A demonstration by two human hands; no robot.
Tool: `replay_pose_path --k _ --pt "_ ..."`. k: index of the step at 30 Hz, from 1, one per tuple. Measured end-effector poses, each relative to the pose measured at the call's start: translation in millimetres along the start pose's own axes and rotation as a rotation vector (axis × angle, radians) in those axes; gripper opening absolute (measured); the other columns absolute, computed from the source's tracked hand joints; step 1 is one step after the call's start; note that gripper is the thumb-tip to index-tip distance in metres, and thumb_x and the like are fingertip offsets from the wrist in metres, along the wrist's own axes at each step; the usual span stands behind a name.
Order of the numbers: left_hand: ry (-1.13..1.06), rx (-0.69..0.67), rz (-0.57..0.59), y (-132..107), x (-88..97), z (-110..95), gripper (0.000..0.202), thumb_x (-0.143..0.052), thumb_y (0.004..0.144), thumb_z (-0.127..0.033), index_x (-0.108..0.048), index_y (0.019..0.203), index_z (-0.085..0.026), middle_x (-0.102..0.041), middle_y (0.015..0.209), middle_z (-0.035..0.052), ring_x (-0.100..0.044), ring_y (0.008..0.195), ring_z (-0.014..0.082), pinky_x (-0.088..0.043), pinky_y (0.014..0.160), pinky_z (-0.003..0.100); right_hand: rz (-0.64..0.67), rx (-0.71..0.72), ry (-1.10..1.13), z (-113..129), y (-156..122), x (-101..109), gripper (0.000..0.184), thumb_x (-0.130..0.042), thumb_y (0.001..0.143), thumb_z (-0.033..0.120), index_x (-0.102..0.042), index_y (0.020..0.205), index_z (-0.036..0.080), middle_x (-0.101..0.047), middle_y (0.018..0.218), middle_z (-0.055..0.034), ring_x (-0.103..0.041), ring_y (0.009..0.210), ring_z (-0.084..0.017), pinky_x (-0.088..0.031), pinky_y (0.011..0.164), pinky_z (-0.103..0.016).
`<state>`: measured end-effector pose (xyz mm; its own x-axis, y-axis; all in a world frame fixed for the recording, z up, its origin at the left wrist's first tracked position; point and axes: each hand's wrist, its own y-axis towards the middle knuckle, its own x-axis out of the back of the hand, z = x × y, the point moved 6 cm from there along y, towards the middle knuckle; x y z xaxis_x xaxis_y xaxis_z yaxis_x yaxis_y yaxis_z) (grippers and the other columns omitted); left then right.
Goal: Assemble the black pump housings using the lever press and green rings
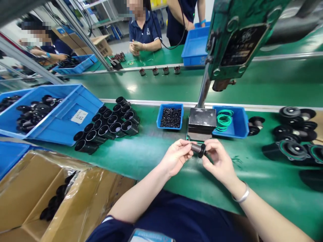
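Observation:
Between my two hands is a spool-shaped part [196, 148] with a dark grey metal cylinder and a black disc at its right end. My left hand [176, 157] pinches the cylinder end with thumb and fingers. At the black disc, the fingers of my right hand [220, 163] are closed around its outer side, partly hiding it. Just beyond my hands stands the metal base block [202, 117] of a green press [234, 37], whose ram [222, 85] hangs above. Small black rings [170, 117] fill a blue bin [158, 123] to its left. Green rings [224, 120] lie in another blue bin [242, 125] to its right.
Black cups [104, 130] stand in rows at left, beside a blue crate [63, 117] of black parts. An open carton [83, 198] is at lower left. Spools [294, 124] and black housings [287, 151] stand at right. Across the conveyor [156, 87], co-workers [145, 33] are at work.

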<state>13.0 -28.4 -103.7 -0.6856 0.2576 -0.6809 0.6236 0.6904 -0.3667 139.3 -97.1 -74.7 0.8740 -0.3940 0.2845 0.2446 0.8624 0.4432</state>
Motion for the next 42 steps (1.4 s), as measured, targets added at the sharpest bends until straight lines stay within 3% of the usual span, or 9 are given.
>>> replay_pose_path --k 2,5,13,16,24,29,32,37,42 --pt "-0.005 -0.046 -0.011 0 -0.2 1 0.026 -0.082 0.071 -0.023 -0.063 0.086 -0.012 -0.072 0.096 0.0061 -0.060 0.060 0.0030 -0.048 0.059 0.014 0.007 -0.101 0.183 -6 1 -3 0.018 -0.055 0.080 0.016 -0.044 0.093 0.019 -0.046 0.100 -0.0055 -0.053 0.086 -0.010 -0.049 0.070 -0.018" --pt "-0.004 -0.113 -0.049 0 -0.1 1 0.026 -0.081 0.072 -0.026 -0.064 0.086 -0.012 -0.072 0.092 0.0055 -0.059 0.059 0.0028 -0.047 0.057 0.014 0.012 -0.123 0.271 -9 1 -6 0.020 -0.055 0.079 0.015 -0.044 0.094 0.020 -0.044 0.100 -0.0048 -0.051 0.087 -0.009 -0.049 0.074 -0.018" --pt "0.050 -0.133 -0.005 -2 -1.5 1 0.025 -0.079 0.075 -0.028 -0.062 0.088 -0.015 -0.072 0.101 0.0060 -0.061 0.060 0.0038 -0.050 0.062 0.017 -0.008 -0.021 0.086 1 1 0 0.017 -0.055 0.076 0.011 -0.046 0.089 0.019 -0.046 0.096 -0.0053 -0.051 0.095 -0.014 -0.049 0.080 -0.024" --pt "0.121 -0.194 -0.033 -3 -2.1 -3 0.024 -0.078 0.076 -0.028 -0.060 0.085 -0.015 -0.073 0.098 0.0056 -0.063 0.062 0.0062 -0.050 0.065 0.019 -0.006 0.015 0.017 3 0 0 0.019 -0.055 0.076 0.010 -0.046 0.090 0.019 -0.047 0.095 -0.0051 -0.051 0.094 -0.014 -0.048 0.080 -0.025" --pt "0.106 -0.158 -0.031 -3 -1.1 -3 0.025 -0.079 0.075 -0.029 -0.068 0.092 -0.014 -0.073 0.090 0.0051 -0.063 0.065 0.0074 -0.050 0.066 0.019 -0.052 0.230 -0.177 16 1 5 0.025 -0.055 0.073 0.008 -0.048 0.094 0.019 -0.047 0.096 -0.0053 -0.052 0.091 -0.012 -0.050 0.081 -0.025" --pt "0.165 -0.164 -0.001 -2 0.5 -7 0.014 -0.076 0.078 -0.025 -0.068 0.083 -0.015 -0.071 0.082 0.0021 -0.062 0.065 0.0068 -0.050 0.068 0.018 -0.007 0.327 -0.269 21 -1 3 0.031 -0.056 0.073 0.006 -0.049 0.100 0.020 -0.048 0.104 -0.0075 -0.052 0.096 -0.013 -0.051 0.081 -0.023" --pt "0.168 -0.164 0.029 -4 -2.2 -8 0.017 -0.076 0.078 -0.024 -0.070 0.091 -0.016 -0.073 0.093 0.0050 -0.063 0.066 0.0075 -0.051 0.069 0.020 0.002 0.296 -0.235 19 0 3 0.031 -0.056 0.073 0.006 -0.048 0.099 0.020 -0.047 0.103 -0.0067 -0.052 0.096 -0.012 -0.050 0.082 -0.023" --pt "0.190 -0.195 0.074 -9 -9.7 -13 0.041 -0.064 0.087 -0.026 -0.057 0.127 -0.022 -0.071 0.104 0.0085 -0.064 0.063 0.0096 -0.052 0.068 0.025 0.009 0.126 -0.074 11 4 3 0.027 -0.057 0.070 0.005 -0.046 0.090 0.020 -0.047 0.095 -0.0033 -0.050 0.093 -0.011 -0.047 0.082 -0.023" --pt "0.251 -0.254 0.192 -13 -18.8 -19 0.047 -0.066 0.082 -0.023 -0.053 0.127 -0.018 -0.069 0.108 0.0099 -0.068 0.074 0.0163 -0.051 0.077 0.031 0.016 0.011 0.089 5 5 4 0.026 -0.053 0.071 0.005 -0.045 0.091 0.020 -0.046 0.098 -0.0037 -0.050 0.093 -0.011 -0.047 0.078 -0.021"
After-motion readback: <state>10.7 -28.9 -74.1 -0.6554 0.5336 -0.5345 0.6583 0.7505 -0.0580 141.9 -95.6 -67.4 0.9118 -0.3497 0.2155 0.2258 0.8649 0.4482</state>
